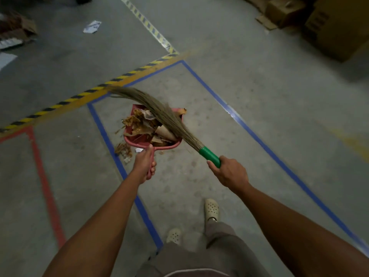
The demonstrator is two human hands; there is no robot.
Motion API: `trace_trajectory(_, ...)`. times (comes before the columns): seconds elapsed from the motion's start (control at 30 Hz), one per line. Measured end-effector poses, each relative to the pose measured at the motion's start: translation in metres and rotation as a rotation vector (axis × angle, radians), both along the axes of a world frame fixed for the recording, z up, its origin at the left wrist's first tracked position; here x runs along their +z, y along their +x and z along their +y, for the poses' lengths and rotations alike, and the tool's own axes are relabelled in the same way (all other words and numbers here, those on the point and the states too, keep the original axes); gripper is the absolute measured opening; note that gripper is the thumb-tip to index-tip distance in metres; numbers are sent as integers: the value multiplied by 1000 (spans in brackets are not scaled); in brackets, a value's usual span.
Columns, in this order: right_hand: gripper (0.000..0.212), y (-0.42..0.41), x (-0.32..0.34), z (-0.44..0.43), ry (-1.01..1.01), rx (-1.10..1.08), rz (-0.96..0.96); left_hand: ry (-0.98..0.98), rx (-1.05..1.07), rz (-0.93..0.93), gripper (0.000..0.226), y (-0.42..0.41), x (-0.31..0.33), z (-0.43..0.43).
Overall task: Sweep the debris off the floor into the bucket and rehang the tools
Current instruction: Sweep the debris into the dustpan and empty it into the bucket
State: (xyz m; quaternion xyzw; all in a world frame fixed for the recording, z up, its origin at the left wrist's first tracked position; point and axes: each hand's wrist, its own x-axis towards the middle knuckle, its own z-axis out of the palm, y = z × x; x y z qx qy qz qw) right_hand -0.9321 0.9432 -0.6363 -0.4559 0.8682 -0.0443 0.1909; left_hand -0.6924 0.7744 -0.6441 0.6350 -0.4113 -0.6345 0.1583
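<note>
A red dustpan (130,137) sits at mid-frame, heaped with dry brown leaves and torn paper (148,124). My left hand (144,163) grips its red handle from behind. My right hand (229,172) grips the green handle of a grass broom (169,116), whose long bristles lie across the top of the pan and curve off to the upper left. A few loose leaf and paper scraps (123,149) lie on the floor just left of the pan's back edge. No bucket is in view.
The grey concrete floor (249,108) carries blue, red and yellow-black tape lines. Crumpled paper (92,27) lies at the upper left, with more litter at the far left edge. Cardboard boxes (337,27) are stacked at the upper right. My two feet in pale clogs (211,209) stand below the pan.
</note>
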Motion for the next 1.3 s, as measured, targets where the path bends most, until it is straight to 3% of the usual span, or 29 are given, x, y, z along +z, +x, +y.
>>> trace_trajectory(0.3, 65, 47, 17, 92, -9, -323, 71, -2, -318, 4, 46, -15, 21, 29)
trace_trajectory(0.57, 63, 55, 38, 223, -4, -670, 111, -17, -649, 18, 46, -90, 49, 120)
trace_trajectory(1.03, 65, 71, 71, 550, -50, -1200, 140, -55, -1145, 62, 46, -216, 77, 437)
trace_trajectory(1.23, 47, 96, 78, 689, -61, -1382, 109, -50, -1322, 97, 45, -239, 81, 590)
trace_trajectory(1.3, 51, 103, 78, 725, -71, -1447, 112, -37, -1386, 88, 46, -246, 83, 631)
